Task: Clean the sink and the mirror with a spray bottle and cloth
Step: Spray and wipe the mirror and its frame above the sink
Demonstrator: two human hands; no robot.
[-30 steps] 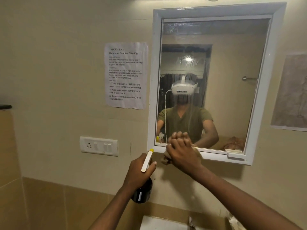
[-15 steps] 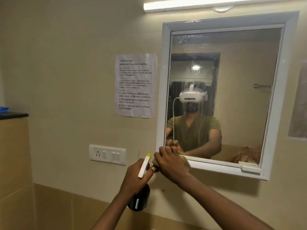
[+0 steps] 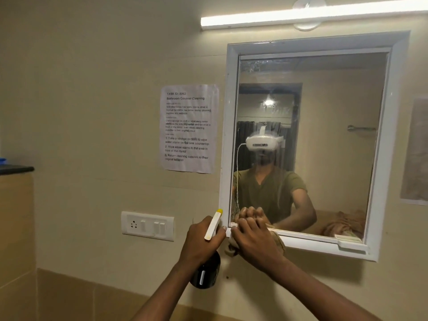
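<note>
Right hand (image 3: 252, 242) grip: clenched on cloth (image 3: 231, 250), pressed to lower-left corner of mirror (image 3: 308, 140). Cloth soft, limp; best bunched in palm. Beside it, left hand (image 3: 201, 242) grip wrapping spray bottle (image 3: 206, 274) neck; likely light, smooth plastic.

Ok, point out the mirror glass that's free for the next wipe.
Free: the glass from the right hand across to the frame's right side, and all above it. Crowded: the lower left corner, where that hand presses the cloth, with the left hand and spray bottle alongside.
</note>
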